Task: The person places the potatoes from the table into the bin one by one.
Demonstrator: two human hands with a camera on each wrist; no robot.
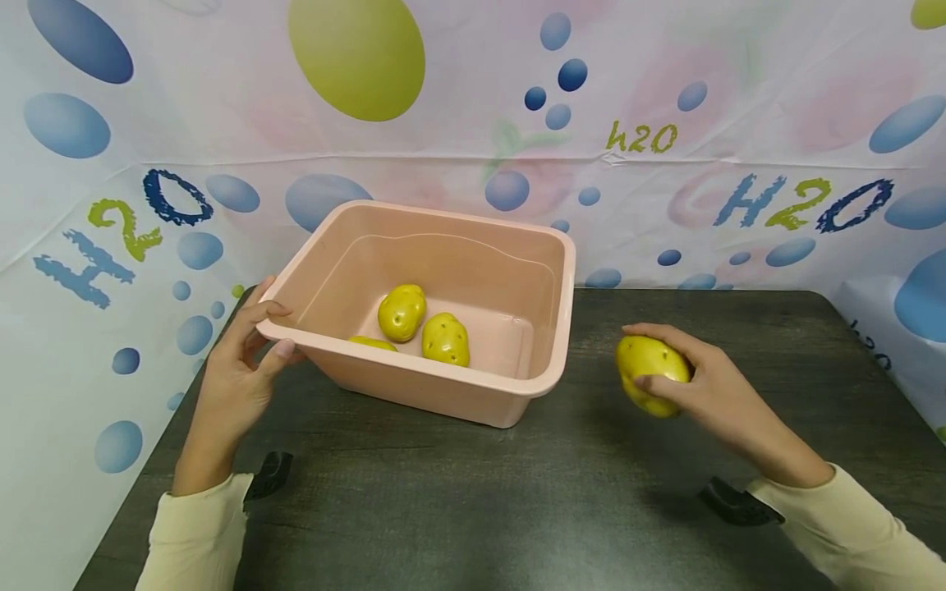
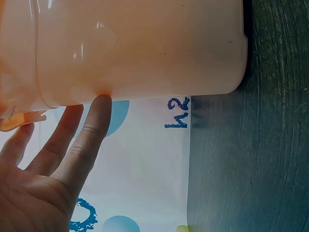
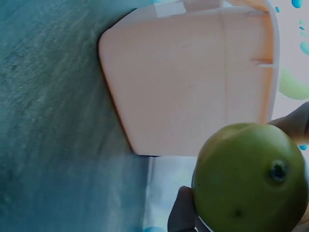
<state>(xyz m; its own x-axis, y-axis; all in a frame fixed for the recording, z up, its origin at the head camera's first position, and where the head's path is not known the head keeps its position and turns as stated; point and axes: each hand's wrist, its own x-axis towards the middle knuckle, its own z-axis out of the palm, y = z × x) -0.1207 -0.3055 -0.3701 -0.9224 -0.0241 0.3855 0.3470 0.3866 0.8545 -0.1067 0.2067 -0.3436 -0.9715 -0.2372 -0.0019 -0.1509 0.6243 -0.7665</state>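
Observation:
A pink plastic basin stands on the table, holding a yellow toy potato, a second dimpled one beside it, and a third mostly hidden by the front wall. At the basin's left corner, my left hand grips the rim, with a finger over the edge and the thumb outside. In the left wrist view its fingers touch the basin's side wall. To the right of the basin, my right hand holds another yellow toy potato between thumb and fingers, apart from the basin.
The dark wood-grain table runs beneath everything. Behind it and along both sides hangs a white sheet printed with bubbles and H2O lettering. Black straps show at both wrists.

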